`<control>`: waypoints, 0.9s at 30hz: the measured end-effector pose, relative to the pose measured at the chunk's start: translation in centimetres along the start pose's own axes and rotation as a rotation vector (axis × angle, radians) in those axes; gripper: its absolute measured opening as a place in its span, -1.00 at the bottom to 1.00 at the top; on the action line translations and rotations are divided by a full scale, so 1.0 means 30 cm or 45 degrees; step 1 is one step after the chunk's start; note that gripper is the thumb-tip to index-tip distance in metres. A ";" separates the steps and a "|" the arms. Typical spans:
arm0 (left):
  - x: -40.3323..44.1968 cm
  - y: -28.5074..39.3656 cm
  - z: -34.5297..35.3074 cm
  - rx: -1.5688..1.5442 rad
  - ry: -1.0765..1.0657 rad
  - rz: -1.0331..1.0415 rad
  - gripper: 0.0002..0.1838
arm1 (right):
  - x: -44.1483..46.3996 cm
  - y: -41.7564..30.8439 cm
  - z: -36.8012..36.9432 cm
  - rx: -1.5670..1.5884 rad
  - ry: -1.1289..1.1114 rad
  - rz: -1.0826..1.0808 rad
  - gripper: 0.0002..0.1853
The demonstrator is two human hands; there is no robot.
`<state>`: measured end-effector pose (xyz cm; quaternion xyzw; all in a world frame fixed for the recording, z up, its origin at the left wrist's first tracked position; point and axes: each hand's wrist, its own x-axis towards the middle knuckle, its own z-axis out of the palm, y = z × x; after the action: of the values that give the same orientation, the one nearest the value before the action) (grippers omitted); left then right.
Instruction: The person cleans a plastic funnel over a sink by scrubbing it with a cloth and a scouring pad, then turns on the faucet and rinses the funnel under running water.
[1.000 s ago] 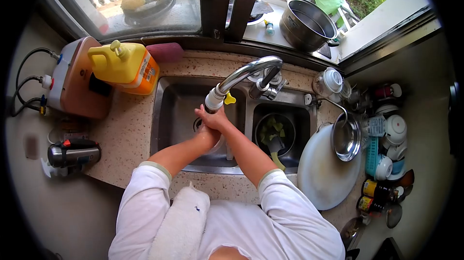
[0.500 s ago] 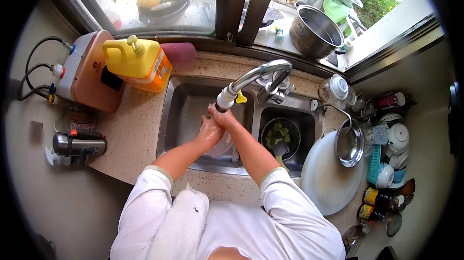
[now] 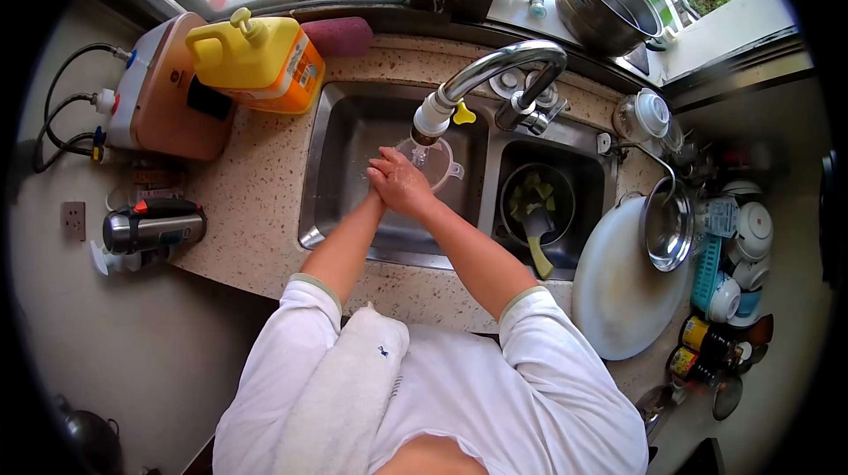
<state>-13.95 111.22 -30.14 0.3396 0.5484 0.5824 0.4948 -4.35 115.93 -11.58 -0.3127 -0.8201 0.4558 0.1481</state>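
Observation:
My right hand (image 3: 406,187) lies over my left hand (image 3: 377,196), its fingers wrapped across it. Both are wet and pressed together above the left basin of the steel sink (image 3: 340,144). Most of my left hand is covered, so its fingers cannot be made out. Just beyond my hands, a clear plastic bowl with a small tab handle (image 3: 453,170) sits in the basin. Water runs into it from the white-tipped faucet (image 3: 503,53). In the right basin, a dark pot (image 3: 507,226) holds cut green pieces and a tool with a pale green handle (image 3: 540,258).
A yellow pump jug (image 3: 256,60) and a pinkish appliance (image 3: 177,117) stand left of the sink. Below them is a steel flask (image 3: 159,226). To the right lie a round white board (image 3: 614,298), a metal bowl (image 3: 669,250) and stacked dishes (image 3: 751,232).
The view has tipped downward and shifted left. My hands have moved from directly under the faucet to its near left, with the right now on top. The plastic bowl shows more clearly under the stream.

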 end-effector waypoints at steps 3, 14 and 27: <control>-0.033 0.214 0.017 0.083 0.339 -0.370 -0.81 | -0.048 -0.008 -0.082 -0.298 0.027 0.038 -0.60; -0.083 0.615 0.051 1.415 0.269 -0.360 -0.85 | 0.029 0.236 -0.113 -0.215 0.122 0.378 -0.84; -0.059 0.393 -0.107 0.487 0.824 -0.100 -0.74 | 0.085 0.217 -0.055 0.614 -0.226 0.760 -0.70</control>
<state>-18.88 109.63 -18.92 0.2032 0.7877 0.5271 0.2456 -2.96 121.19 -16.24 -0.4529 -0.5722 0.6836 0.0067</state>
